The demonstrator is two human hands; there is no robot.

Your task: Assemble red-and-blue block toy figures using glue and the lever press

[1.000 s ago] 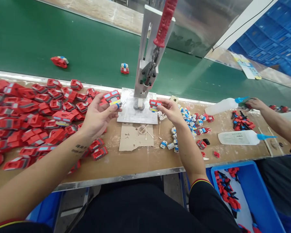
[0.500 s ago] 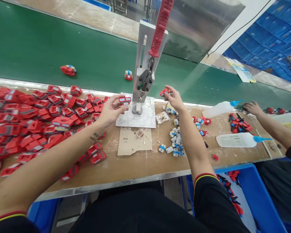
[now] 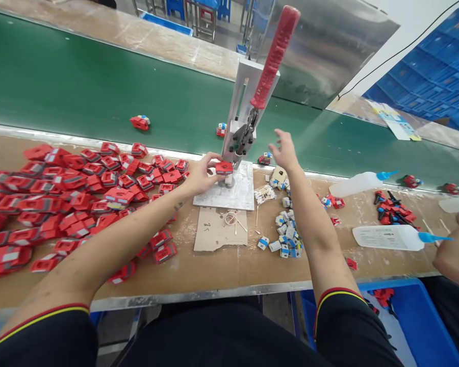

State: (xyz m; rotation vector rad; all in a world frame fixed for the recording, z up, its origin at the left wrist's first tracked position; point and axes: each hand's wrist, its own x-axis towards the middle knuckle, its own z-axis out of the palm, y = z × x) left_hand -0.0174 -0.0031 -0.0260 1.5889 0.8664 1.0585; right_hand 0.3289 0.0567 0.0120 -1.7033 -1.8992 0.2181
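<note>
My left hand (image 3: 202, 176) pinches a red toy car body (image 3: 224, 167) over the small post of the hand press, above its metal base plate (image 3: 210, 201). The red-handled lever (image 3: 277, 56) of the press slants upward. My right hand (image 3: 286, 150) hovers at the belt's near edge with fingers apart, holding nothing. Just left of it, a small red, white and blue toy piece (image 3: 265, 158) rests at that edge. Many red toy car bodies (image 3: 76, 199) are heaped to the left. Small white and blue blocks (image 3: 288, 229) lie below my right hand.
A green conveyor belt (image 3: 80, 81) runs behind, carrying a few toy pieces. Cotton swabs (image 3: 264, 193) and a piece of cardboard (image 3: 214, 237) lie near the press. Two glue bottles (image 3: 390, 237) lie to the right, near another person's arm (image 3: 457, 250). A blue bin (image 3: 424, 311) stands below.
My left hand has brought the red toy car body right over to the press post. My right hand has let go of a small red toy piece, now at the belt edge, and opened.
</note>
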